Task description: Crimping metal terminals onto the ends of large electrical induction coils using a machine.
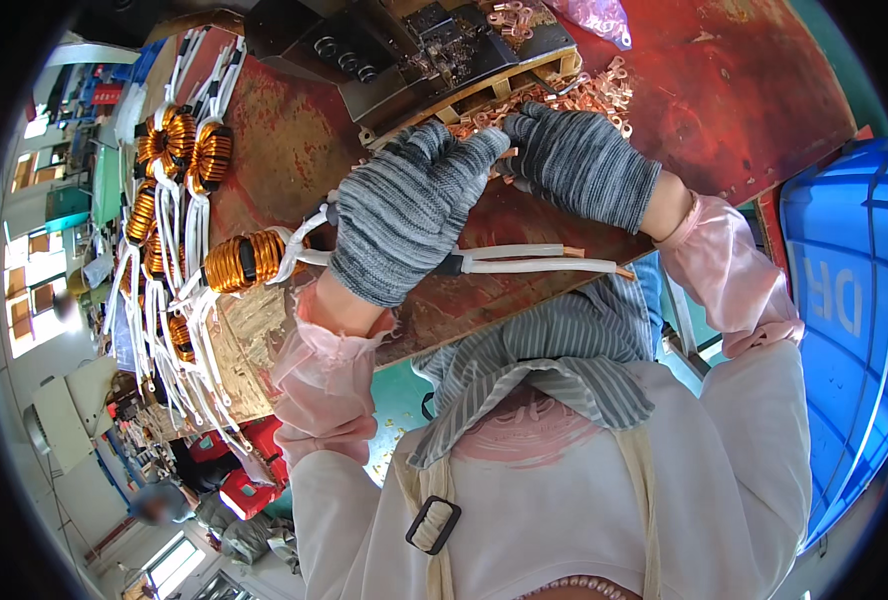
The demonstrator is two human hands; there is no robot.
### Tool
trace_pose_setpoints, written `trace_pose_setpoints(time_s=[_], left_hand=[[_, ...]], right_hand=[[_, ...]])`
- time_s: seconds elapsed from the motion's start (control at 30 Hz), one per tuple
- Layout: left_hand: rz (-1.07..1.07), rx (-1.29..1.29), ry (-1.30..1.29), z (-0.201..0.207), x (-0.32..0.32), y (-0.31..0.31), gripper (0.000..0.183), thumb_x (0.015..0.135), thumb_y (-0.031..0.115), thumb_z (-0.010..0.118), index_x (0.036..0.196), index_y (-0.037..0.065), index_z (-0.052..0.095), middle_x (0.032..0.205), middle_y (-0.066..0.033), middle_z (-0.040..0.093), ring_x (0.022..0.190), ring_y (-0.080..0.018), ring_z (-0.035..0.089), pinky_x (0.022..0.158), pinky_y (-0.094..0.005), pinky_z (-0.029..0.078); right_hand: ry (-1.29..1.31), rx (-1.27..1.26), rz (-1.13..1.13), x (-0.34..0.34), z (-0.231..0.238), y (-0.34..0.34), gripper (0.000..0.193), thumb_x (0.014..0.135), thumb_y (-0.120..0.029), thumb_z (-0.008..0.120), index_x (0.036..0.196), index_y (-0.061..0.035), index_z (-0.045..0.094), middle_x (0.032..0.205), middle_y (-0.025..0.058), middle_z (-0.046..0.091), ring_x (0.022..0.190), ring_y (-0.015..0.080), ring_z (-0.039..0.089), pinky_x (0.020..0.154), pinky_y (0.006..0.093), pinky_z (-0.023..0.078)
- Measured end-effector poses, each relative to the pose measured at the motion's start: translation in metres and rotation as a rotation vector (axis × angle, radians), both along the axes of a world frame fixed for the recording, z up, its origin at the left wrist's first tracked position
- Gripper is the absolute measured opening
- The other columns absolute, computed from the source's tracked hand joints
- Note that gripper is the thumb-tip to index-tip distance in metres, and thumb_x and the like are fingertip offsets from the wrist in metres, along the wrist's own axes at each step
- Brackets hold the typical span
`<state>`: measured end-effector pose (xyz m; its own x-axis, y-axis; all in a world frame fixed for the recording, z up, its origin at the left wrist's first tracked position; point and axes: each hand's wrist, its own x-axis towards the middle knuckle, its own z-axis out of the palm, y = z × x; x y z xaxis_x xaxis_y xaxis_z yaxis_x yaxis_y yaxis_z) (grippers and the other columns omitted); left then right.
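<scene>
My left hand (404,212), in a grey striped knit glove, is closed over a white cable of a copper-wound ring coil (247,262). Most of that cable is hidden under the glove. Two other white leads (524,258) come out below this hand, their bare copper ends pointing right. My right hand (586,168), gloved alike, is closed with its fingertips against the left ones. A small copper piece (510,153), which looks like a cable lug, shows between the fingertips. Just beyond both hands lies a heap of loose copper lugs (609,95).
A dark metal machine (394,55) on a wooden pallet stands beyond my hands. Several more coils (169,140) with white leads lie along the left of the worn red table (744,90). A blue plastic bin (834,330) is at the right, and a plastic bag (596,18) lies at the back.
</scene>
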<state>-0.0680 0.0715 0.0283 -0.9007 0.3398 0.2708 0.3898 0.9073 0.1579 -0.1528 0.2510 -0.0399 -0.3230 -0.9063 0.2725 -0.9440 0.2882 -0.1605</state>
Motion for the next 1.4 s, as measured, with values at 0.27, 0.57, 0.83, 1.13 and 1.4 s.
trace_pose_setpoints(time_s=[0.27,0.57,0.83,1.13,1.4], left_hand=[[0.002,0.146,0.061,-0.013,0.000,-0.007,0.026,0.080,0.023,0.055,0.106,0.018,0.058,0.087,-0.0121,0.058,0.068,-0.0288,0.056,0.058,-0.0381,0.046],[0.003,0.178,0.047,-0.012,0.000,-0.004,0.027,0.079,0.023,0.056,0.104,0.015,0.058,0.088,-0.0104,0.058,0.074,-0.0280,0.056,0.065,-0.0365,0.048],[-0.023,0.126,0.048,0.014,0.003,-0.017,0.031,0.078,0.020,0.059,0.109,0.015,0.057,0.092,-0.0083,0.058,0.076,-0.0261,0.057,0.066,-0.0340,0.049],[0.186,0.118,-0.121,0.003,0.030,-0.082,0.029,0.080,0.017,0.058,0.109,0.014,0.059,0.082,-0.0089,0.060,0.068,-0.0265,0.058,0.059,-0.0325,0.048],[0.109,0.082,0.026,0.007,0.009,-0.083,0.032,0.078,0.013,0.056,0.110,0.017,0.057,0.076,-0.0071,0.055,0.062,-0.0225,0.056,0.055,-0.0308,0.047]], right_hand=[[-1.358,-0.438,-0.011,-0.007,0.024,0.017,0.018,0.083,-0.012,0.059,0.098,-0.0049,0.053,0.079,0.0009,0.054,0.068,0.0061,0.052,0.059,0.0205,0.044],[-1.167,-0.493,0.072,-0.011,0.034,0.017,0.022,0.081,-0.011,0.061,0.100,-0.0010,0.056,0.086,0.0033,0.059,0.074,0.0095,0.056,0.065,0.0220,0.046],[-1.358,-0.539,0.080,-0.009,0.033,0.012,0.020,0.082,-0.013,0.060,0.098,-0.0006,0.057,0.083,0.0040,0.060,0.075,0.0113,0.059,0.067,0.0237,0.050],[-1.405,-0.627,0.075,-0.017,0.032,-0.014,0.018,0.082,-0.009,0.059,0.096,0.0003,0.056,0.078,0.0040,0.060,0.070,0.0107,0.059,0.065,0.0241,0.051],[-1.150,-0.716,0.005,-0.039,0.038,-0.043,0.015,0.077,-0.011,0.065,0.088,-0.0015,0.062,0.076,0.0050,0.063,0.068,0.0094,0.059,0.061,0.0217,0.049]])
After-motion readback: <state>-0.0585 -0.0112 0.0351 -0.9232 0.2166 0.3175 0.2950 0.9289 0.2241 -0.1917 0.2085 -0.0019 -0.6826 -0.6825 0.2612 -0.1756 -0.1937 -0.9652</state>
